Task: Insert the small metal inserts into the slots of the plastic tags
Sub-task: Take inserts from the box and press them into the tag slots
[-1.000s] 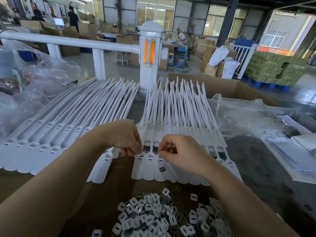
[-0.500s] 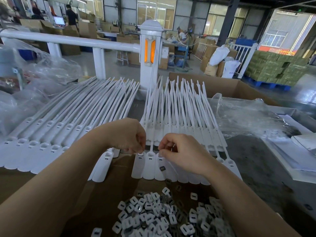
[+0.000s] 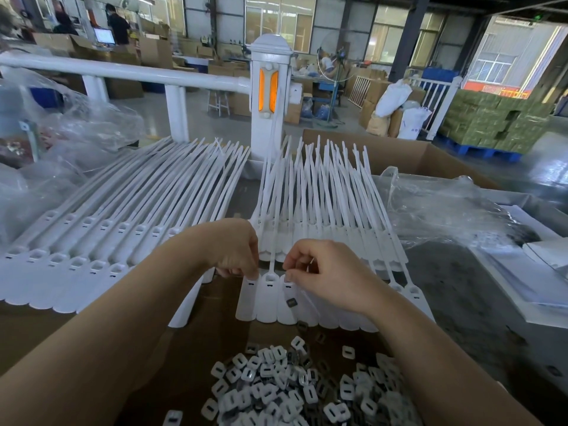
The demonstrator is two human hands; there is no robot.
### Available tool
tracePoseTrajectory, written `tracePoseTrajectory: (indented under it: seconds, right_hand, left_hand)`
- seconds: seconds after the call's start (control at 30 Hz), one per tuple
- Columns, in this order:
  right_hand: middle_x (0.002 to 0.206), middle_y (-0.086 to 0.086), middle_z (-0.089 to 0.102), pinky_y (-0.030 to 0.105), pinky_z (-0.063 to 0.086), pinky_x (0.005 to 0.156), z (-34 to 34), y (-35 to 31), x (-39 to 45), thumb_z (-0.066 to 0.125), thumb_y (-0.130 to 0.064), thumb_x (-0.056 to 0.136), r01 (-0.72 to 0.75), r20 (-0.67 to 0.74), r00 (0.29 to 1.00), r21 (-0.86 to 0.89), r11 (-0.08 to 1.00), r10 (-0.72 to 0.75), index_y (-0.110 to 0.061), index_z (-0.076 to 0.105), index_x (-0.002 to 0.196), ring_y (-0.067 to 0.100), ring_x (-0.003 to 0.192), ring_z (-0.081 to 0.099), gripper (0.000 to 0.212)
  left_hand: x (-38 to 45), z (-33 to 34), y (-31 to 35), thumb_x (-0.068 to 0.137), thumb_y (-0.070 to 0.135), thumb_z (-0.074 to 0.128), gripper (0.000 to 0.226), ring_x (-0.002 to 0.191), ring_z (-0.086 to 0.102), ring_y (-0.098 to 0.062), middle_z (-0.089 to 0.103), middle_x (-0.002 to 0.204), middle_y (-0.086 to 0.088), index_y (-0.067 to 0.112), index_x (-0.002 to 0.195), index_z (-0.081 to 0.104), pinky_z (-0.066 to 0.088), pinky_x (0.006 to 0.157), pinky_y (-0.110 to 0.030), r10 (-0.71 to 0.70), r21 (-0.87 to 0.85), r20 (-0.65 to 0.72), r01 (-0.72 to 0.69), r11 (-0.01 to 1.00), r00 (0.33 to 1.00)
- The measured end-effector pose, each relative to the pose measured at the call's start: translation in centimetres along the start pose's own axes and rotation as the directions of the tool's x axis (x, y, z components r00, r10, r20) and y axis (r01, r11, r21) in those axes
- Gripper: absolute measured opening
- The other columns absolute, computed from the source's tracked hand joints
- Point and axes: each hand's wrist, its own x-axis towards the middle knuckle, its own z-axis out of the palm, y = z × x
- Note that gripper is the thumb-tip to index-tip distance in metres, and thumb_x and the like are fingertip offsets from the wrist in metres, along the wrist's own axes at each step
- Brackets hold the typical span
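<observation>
An insert is apparently being seated: the head of a tag (image 3: 287, 295) in the near row is pinched by the right hand (image 3: 325, 272), curled left hand (image 3: 236, 253) steadying beside it. Next, another must be picked from the loose pile of inserts (image 3: 295, 392) on the bench.

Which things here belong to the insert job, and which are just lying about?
Job:
- right row of plastic tags
- pile of metal inserts
- loose insert on a tag
- left hand
- right hand
- left batch of tags

Lying about:
- clear plastic bags
- cardboard box
- white railing post
- papers
</observation>
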Motion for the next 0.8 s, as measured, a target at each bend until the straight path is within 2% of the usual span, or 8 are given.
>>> tracePoseTrajectory:
  seconds: [0.07, 0.17, 0.3, 0.33, 0.4, 0.47, 0.7, 0.8]
  right_hand:
    - [0.082, -0.017, 0.065, 0.01, 0.044, 0.063, -0.3, -0.1, -0.1, 0.071, -0.025, 0.09, 0.011, 0.027, 1.0, -0.001, 1.0, -0.011, -0.039, 0.066, 0.088, -0.009, 0.078, 0.061, 0.016]
    - [0.082, -0.014, 0.07, 0.014, 0.051, 0.068, -0.7, -0.1, -0.1, 0.074, -0.023, 0.087, 0.015, 0.121, 0.993, -0.029, 0.999, -0.011, -0.037, 0.07, 0.085, -0.005, 0.079, 0.063, 0.015]
    - [0.075, -0.026, 0.066, 0.007, 0.043, 0.06, -1.6, -0.3, -0.2, 0.078, -0.023, 0.084, 0.03, 0.254, 0.967, -0.03, 0.999, -0.021, -0.037, 0.069, 0.08, -0.013, 0.072, 0.059, 0.017]
    - [0.076, -0.025, 0.066, 0.009, 0.044, 0.06, -1.8, -0.4, -0.3, 0.078, -0.024, 0.084, 0.031, 0.281, 0.959, -0.016, 0.999, -0.025, -0.035, 0.07, 0.08, -0.012, 0.07, 0.059, 0.014]
    - [0.08, -0.013, 0.068, 0.019, 0.049, 0.064, -2.2, -0.5, -0.4, 0.08, -0.024, 0.083, 0.036, 0.337, 0.941, 0.017, 0.999, -0.04, -0.029, 0.073, 0.084, -0.005, 0.069, 0.058, 0.009]
    - [0.077, -0.009, 0.065, 0.028, 0.051, 0.07, -2.3, -1.0, -0.5, 0.08, -0.022, 0.082, 0.058, 0.384, 0.921, 0.042, 0.997, -0.07, -0.029, 0.072, 0.084, -0.001, 0.068, 0.057, 0.011]
    - [0.084, -0.023, 0.063, 0.013, 0.042, 0.064, 0.2, -3.9, -1.0, 0.077, -0.032, 0.084, 0.217, 0.441, 0.873, 0.031, 0.976, -0.208, -0.036, 0.075, 0.1, -0.009, 0.074, 0.055, 0.016]
    - [0.095, -0.02, 0.065, 0.02, 0.049, 0.074, 0.8, -4.6, -1.2, 0.075, -0.034, 0.086, 0.273, 0.441, 0.867, -0.032, 0.961, -0.231, -0.038, 0.074, 0.108, -0.004, 0.083, 0.057, 0.022]
  left_hand:
    - [0.0, 0.0, -0.2, 0.084, 0.016, 0.075, 0.012, 0.063, 0.062, -0.01, 0.065, 0.074, -0.002, 0.014, 0.082, 0.063, 0.049, 0.051, -0.013, -0.003, -0.006, 0.021, 0.004, 1.0, 1.0]
    - [0.0, -0.1, -0.5, 0.087, 0.02, 0.073, 0.011, 0.069, 0.062, -0.012, 0.065, 0.079, -0.003, 0.015, 0.086, 0.063, 0.05, 0.055, -0.015, -0.007, -0.014, 0.049, 0.008, 1.0, 0.999]
    - [-0.1, -0.2, -0.8, 0.089, 0.023, 0.072, 0.012, 0.071, 0.061, -0.009, 0.064, 0.08, 0.0, 0.016, 0.089, 0.062, 0.048, 0.055, -0.015, -0.015, -0.052, 0.072, 0.019, 0.998, 0.997]
    - [-0.1, -0.2, -0.9, 0.089, 0.024, 0.071, 0.012, 0.071, 0.061, -0.01, 0.064, 0.08, 0.0, 0.016, 0.09, 0.062, 0.048, 0.056, -0.016, -0.019, -0.057, 0.077, 0.023, 0.998, 0.997]
    - [0.0, -0.1, -0.8, 0.089, 0.023, 0.071, 0.011, 0.071, 0.062, -0.01, 0.064, 0.079, -0.001, 0.016, 0.09, 0.062, 0.048, 0.057, -0.017, -0.027, -0.06, 0.082, 0.032, 0.998, 0.996]
    - [0.0, -0.1, -0.8, 0.089, 0.023, 0.071, 0.012, 0.069, 0.061, -0.009, 0.064, 0.077, 0.0, 0.016, 0.09, 0.062, 0.048, 0.055, -0.016, -0.027, -0.064, 0.079, 0.032, 0.997, 0.997]
    - [-0.2, 0.0, -1.0, 0.088, 0.025, 0.073, 0.013, 0.068, 0.062, -0.009, 0.065, 0.077, 0.0, 0.018, 0.086, 0.063, 0.049, 0.053, -0.016, -0.008, -0.071, 0.049, 0.012, 0.997, 0.999]
    - [-0.2, 0.1, -1.0, 0.088, 0.024, 0.072, 0.011, 0.071, 0.063, -0.011, 0.066, 0.081, -0.003, 0.017, 0.088, 0.064, 0.049, 0.054, -0.017, -0.002, -0.063, 0.037, 0.004, 0.998, 0.999]
